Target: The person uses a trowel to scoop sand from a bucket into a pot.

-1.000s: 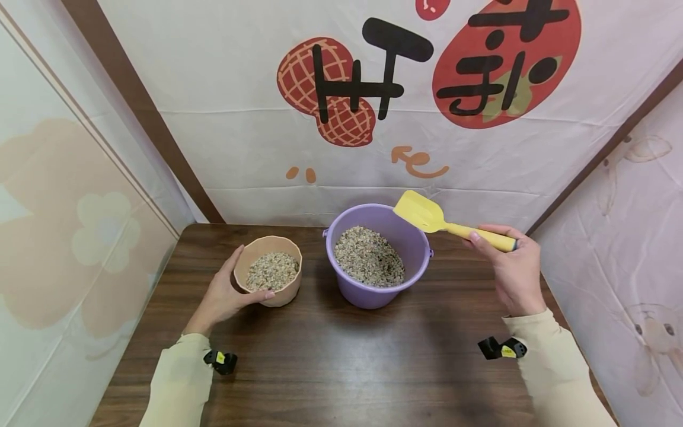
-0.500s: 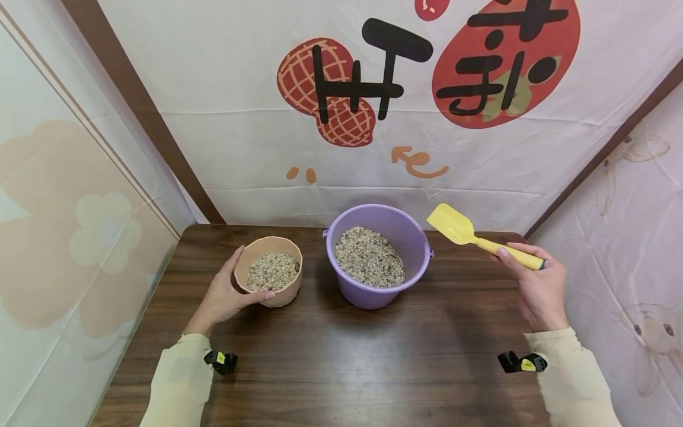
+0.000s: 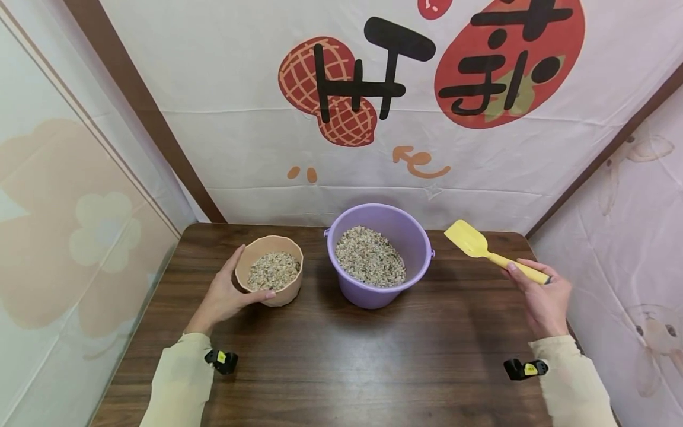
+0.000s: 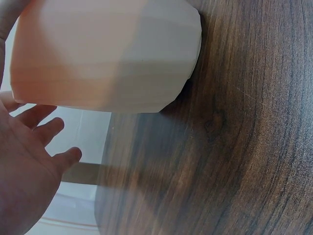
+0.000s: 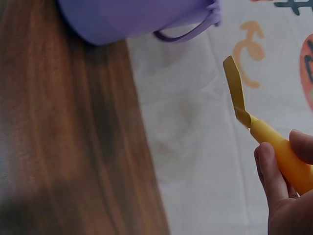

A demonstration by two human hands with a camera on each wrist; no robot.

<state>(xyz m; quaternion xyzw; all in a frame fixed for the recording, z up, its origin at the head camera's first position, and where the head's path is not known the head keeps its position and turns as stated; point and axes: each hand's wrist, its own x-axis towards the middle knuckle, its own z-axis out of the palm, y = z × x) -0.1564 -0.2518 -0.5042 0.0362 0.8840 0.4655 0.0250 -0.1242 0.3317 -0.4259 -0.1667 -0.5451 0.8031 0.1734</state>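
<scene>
On the left of the head view stands a peach-coloured faceted bowl (image 3: 290,292) partly filled with fine gravel (image 3: 273,271). My left hand (image 3: 220,299) holds it from the left side, thumb along the front and fingers round the back; the left wrist view has the bowl's wall (image 4: 112,58) close up. A yellow toy shovel (image 3: 468,239) is in my right hand (image 3: 545,299), which grips the handle (image 5: 279,147). Its blade looks bare and points up and left, above the table. Between the hands stands a purple bucket (image 3: 368,295) holding more gravel (image 3: 369,256).
The dark wood table (image 3: 347,362) ends at a white printed cloth (image 3: 240,148) behind the bucket. More cloth hangs at the left and right sides. The bucket's handle (image 5: 188,35) hangs at its side in the right wrist view.
My right hand has moved right and toward me, carrying the shovel from above the bucket's right rim out to the table's right side. My left hand and the bowl have stayed put.
</scene>
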